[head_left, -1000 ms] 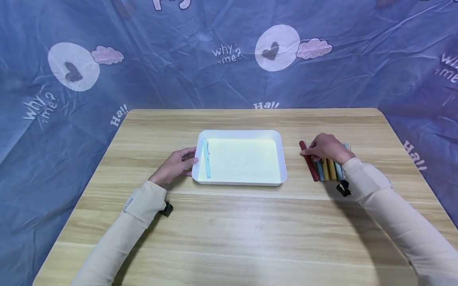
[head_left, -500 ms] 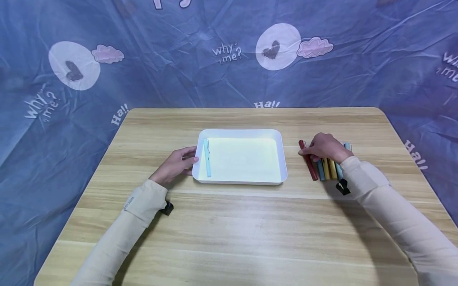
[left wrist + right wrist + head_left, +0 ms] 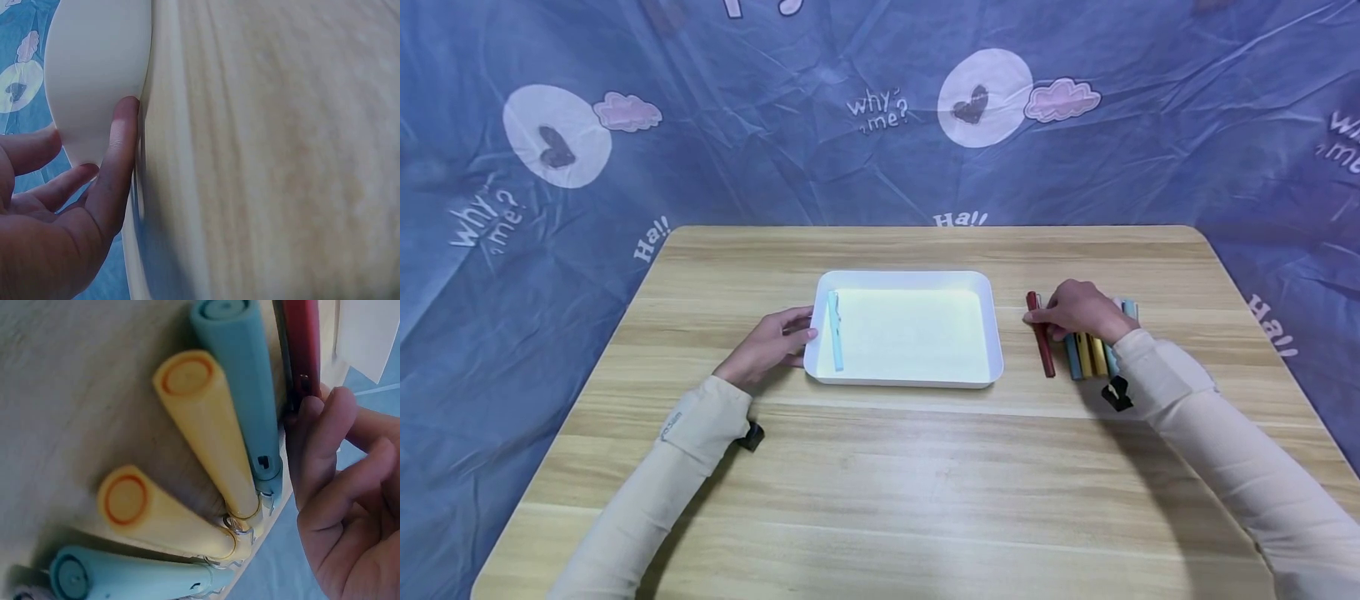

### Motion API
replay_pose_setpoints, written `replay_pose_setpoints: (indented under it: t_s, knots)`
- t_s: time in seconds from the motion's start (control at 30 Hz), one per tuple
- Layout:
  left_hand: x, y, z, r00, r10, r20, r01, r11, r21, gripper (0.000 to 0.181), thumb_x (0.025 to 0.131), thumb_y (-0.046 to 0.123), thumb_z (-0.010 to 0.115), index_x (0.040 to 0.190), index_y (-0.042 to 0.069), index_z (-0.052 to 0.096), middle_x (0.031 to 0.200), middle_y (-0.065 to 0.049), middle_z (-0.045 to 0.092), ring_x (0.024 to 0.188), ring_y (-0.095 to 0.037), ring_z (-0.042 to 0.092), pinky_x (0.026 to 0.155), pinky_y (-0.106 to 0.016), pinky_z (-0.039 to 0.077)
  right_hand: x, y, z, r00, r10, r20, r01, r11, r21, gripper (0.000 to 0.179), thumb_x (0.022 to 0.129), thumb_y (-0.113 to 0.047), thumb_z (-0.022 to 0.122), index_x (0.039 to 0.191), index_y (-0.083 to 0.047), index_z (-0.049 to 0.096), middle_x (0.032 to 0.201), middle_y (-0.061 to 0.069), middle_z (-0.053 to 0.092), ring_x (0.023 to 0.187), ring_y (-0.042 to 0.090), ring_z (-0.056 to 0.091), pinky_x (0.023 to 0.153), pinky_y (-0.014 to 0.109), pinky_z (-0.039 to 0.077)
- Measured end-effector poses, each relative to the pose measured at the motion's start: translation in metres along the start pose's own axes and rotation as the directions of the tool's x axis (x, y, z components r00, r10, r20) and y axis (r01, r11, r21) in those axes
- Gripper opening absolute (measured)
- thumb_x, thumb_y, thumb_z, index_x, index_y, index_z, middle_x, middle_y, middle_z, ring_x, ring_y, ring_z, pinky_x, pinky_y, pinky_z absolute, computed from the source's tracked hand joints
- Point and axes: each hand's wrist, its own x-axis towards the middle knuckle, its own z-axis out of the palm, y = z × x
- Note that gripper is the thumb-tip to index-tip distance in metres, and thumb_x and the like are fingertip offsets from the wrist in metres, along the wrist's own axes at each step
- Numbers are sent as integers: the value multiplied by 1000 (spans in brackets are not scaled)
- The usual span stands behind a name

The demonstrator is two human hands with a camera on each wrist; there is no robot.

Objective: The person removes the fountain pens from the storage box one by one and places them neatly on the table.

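My right hand (image 3: 1086, 308) pinches a red pen (image 3: 1042, 350) between thumb and fingers; its lower end lies on or close above the table. Close beside it, partly hidden under that hand, lie a blue pen (image 3: 1073, 358), two yellow pens (image 3: 209, 431) and a light blue pen (image 3: 131, 572), with wire clips on their caps. At the left end of a shallow white tray (image 3: 917, 342), my left hand (image 3: 767, 342) touches the outer wall with fairly straight fingers, the thumb at the rim. Inside the tray, along its left side, lies a light blue pen (image 3: 835, 333).
The wooden table (image 3: 895, 483) has rounded far corners. Behind it hangs a blue printed cloth (image 3: 760, 150). Between the tray and the pens is a strip of bare tabletop. A blurred item (image 3: 28, 592) shows at the lower left of the right wrist view.
The red pen has slid left in my right hand's pinch, its lower end swinging away from the blue pen beside it. My left hand and the tray have stayed in place.
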Motion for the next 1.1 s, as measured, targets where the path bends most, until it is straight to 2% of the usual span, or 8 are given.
replay_pose_setpoints:
  t_s: [0.13, 0.3, 0.53, 0.7, 0.93, 1.1]
  knots:
    - [1, 0, 0, 1000, 0, -6, 1, 1000, 5, 55, 98, 13, 54, 147, 5, 31, 138, -20, 42, 114, -36, 52, 80, -40, 58, 0, 0, -1, 1000, 12, -7, -12, 1000, 15, 42, 89, -43, 63, 79, -3, 72, 63, 3, 67, 63, 19, 64, 57, 29, 45]
    - [0, 0, -1, 1000, 7, -7, -7, 1000, -1, 54, 98, 13, 54, 146, 5, 33, 137, -19, 43, 114, -35, 52, 79, -40, 58, -1, -2, -3, 1000, 12, -9, -11, 998, 61, 43, 90, -43, 62, 83, -2, 71, 66, 3, 67, 64, 18, 65, 62, 33, 52]
    - [-2, 1, -2, 1000, 8, 0, -8, 1000, 4, 54, 98, 13, 53, 147, 5, 32, 137, -20, 43, 113, -36, 52, 80, -41, 57, -3, -5, -8, 999, -31, -44, 37, 988, 150, 44, 92, -42, 59, 87, 1, 69, 68, 5, 67, 67, 24, 66, 66, 35, 55]
    - [-2, 1, -2, 1000, -2, -1, 2, 1000, 0, 54, 98, 14, 53, 147, 5, 31, 138, -20, 41, 114, -36, 52, 80, -41, 57, -6, -10, -16, 997, -48, -57, 60, 970, 234, 54, 89, -50, 60, 91, 4, 66, 75, 9, 67, 70, 25, 66, 68, 36, 57]
    - [-2, 0, -2, 1000, -5, 3, 5, 1000, -7, 54, 98, 13, 53, 147, 4, 31, 139, -19, 41, 115, -36, 52, 80, -41, 57, -6, -20, -24, 990, -48, -131, 92, 928, 361, 49, 91, -43, 62, 94, 6, 64, 80, 15, 67, 71, 25, 66, 68, 36, 59]
    - [-1, 1, -1, 1000, -3, 6, 3, 1000, -9, 54, 98, 13, 53, 147, 4, 32, 138, -20, 42, 112, -37, 54, 79, -40, 58, -4, -31, -27, 986, -53, -159, 113, 911, 396, 51, 90, -45, 61, 96, 5, 64, 84, 14, 68, 73, 24, 67, 68, 33, 59]
